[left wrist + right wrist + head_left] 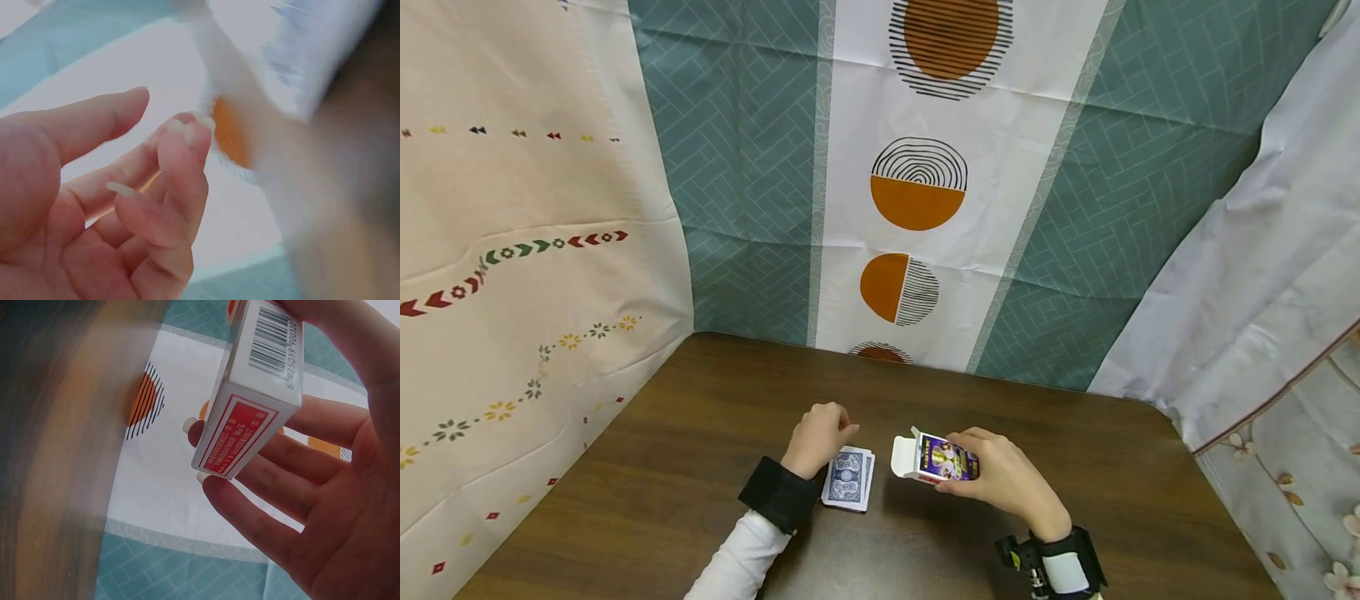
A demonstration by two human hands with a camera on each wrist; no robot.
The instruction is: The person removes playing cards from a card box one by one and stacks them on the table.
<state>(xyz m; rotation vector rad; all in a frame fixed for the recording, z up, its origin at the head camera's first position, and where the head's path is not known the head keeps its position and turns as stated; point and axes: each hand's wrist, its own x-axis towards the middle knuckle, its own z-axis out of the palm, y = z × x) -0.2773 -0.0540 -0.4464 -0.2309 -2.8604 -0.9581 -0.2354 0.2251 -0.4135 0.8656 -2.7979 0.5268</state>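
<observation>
Right hand [1000, 475] is wrapped around the card box [936, 458], flap open toward 9 o'clock, probably so cards slide in. Left hand [817, 437] hovers loosely curled and empty over the blue-backed deck [847, 478] on the table [662, 483].

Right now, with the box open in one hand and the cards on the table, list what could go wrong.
1. The card box is held by the right hand with its flap open; the flap could bend or tear.
2. The deck of cards lies loose and slightly fanned beside the left hand, which holds nothing; a careless grab could scatter it.
</observation>
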